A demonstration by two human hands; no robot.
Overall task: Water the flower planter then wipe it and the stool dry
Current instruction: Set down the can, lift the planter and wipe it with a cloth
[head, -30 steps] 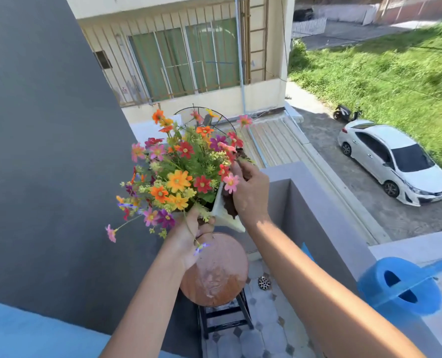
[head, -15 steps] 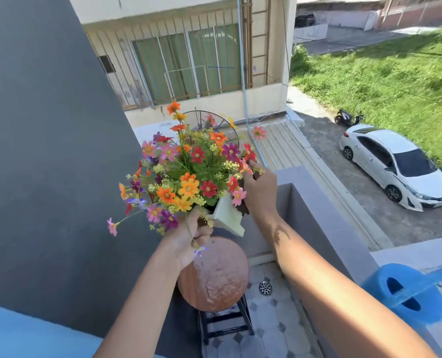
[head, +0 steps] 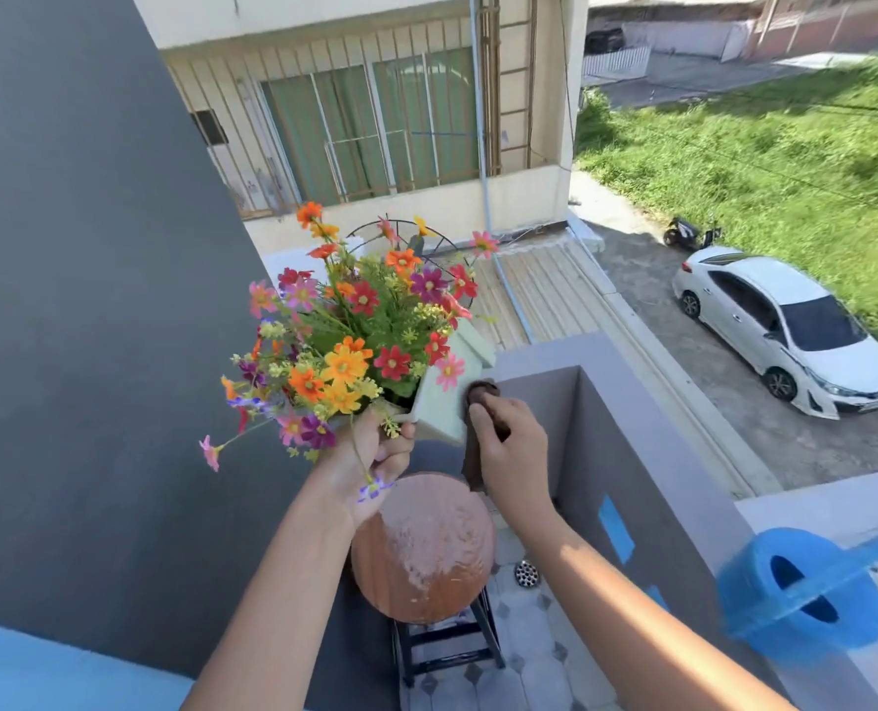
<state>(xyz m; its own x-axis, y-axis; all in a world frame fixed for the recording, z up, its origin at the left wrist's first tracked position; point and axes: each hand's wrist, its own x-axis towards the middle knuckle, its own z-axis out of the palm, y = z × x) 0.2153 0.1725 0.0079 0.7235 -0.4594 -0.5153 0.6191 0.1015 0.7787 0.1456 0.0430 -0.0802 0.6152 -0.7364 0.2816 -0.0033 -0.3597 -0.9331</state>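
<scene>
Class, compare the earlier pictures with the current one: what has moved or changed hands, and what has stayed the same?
The right hand, gripping the dark brown cloth, slid from the top rim down the outer side of the white flower planter. The left hand still holds the planter up above the round, wet wooden stool, which has not moved.

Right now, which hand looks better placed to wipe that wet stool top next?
Probably the right hand: it already holds the brown cloth above the stool, while the left hand is busy holding the planter.
</scene>
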